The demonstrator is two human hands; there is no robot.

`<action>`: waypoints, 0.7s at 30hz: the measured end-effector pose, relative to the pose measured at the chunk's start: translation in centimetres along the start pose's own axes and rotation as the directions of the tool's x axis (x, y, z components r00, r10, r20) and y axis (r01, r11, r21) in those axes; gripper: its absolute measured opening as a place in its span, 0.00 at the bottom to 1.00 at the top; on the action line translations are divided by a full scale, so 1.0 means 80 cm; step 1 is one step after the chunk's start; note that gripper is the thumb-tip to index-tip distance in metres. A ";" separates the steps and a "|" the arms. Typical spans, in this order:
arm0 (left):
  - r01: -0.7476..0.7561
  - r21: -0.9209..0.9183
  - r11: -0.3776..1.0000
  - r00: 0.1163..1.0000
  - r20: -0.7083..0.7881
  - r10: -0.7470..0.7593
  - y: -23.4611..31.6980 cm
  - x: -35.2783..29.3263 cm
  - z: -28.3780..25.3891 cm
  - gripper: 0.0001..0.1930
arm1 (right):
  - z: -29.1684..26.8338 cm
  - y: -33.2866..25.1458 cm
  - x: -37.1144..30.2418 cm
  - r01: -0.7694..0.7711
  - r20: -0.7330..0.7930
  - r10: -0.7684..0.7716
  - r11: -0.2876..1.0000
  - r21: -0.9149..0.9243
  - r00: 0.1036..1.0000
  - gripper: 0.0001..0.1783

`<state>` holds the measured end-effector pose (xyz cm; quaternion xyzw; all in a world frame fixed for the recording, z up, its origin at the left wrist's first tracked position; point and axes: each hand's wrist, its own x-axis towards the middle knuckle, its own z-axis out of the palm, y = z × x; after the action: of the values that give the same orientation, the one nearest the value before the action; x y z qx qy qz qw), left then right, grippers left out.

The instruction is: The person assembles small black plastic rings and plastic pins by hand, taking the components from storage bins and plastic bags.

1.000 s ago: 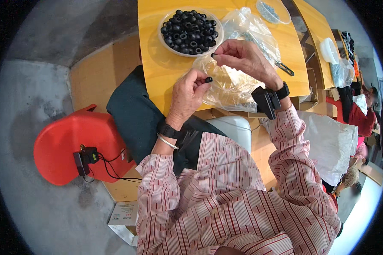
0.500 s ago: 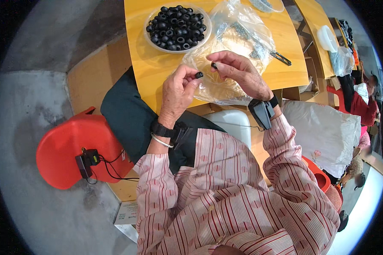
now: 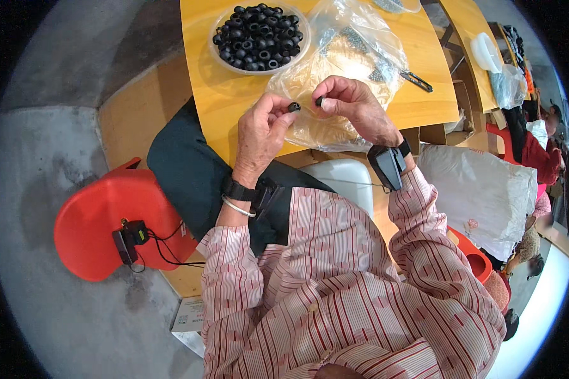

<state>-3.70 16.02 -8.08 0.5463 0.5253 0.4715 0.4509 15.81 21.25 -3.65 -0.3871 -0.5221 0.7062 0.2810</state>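
Between the thumb and fingers of my left hand [image 3: 262, 132] is a small black hollow ring-like piece [image 3: 294, 107], its opening showing. My right hand [image 3: 358, 108] pinches a small dark piece [image 3: 319, 101], mostly covered by the fingertips. The two pieces are a short gap apart, above a clear plastic bag [image 3: 303, 129] on the yellow table [image 3: 218, 120]. Beyond my left hand stands a round clear tub [image 3: 216, 58] heaped with black hollow pieces [image 3: 257, 38] like the one I hold. Small grey metallic bits [image 3: 353, 39] show through the bag.
A black slim tool [image 3: 417, 81] lies beside the bag, right of my right hand. At the far edge is another clear tub [image 3: 411, 5] with grey bits. A red chair [image 3: 107, 221] carrying a black device stands left; a white sack [image 3: 480, 189] lies right.
Both hands keep their pinches at nearly the same place. The left piece has tilted slightly, and the right fingers have shifted a little. The whole view has moved slightly.
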 end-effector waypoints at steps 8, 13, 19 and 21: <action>0.013 -0.004 1.000 1.000 -0.019 -0.013 -0.014 0.000 -0.003 0.08 | 0.001 0.024 0.008 0.045 -0.026 -0.044 0.998 0.046 0.999 0.07; 0.011 0.008 1.000 1.000 -0.022 -0.011 -0.015 -0.004 -0.010 0.07 | 0.009 0.034 0.020 0.107 -0.041 -0.109 0.993 -0.056 0.993 0.08; -0.011 0.047 0.999 1.000 -0.016 0.012 -0.024 -0.007 -0.023 0.08 | 0.025 0.038 0.035 0.226 0.011 -0.244 0.881 -0.415 0.970 0.07; -0.014 0.032 0.999 1.000 -0.017 0.015 -0.030 -0.009 -0.027 0.08 | 0.032 0.039 0.038 0.244 0.018 -0.267 0.849 -0.469 0.963 0.06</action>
<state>-6.16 15.43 -10.15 0.5531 0.5328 0.4710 0.4340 12.04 21.44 -7.04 -0.3869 -0.7164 0.5066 0.2834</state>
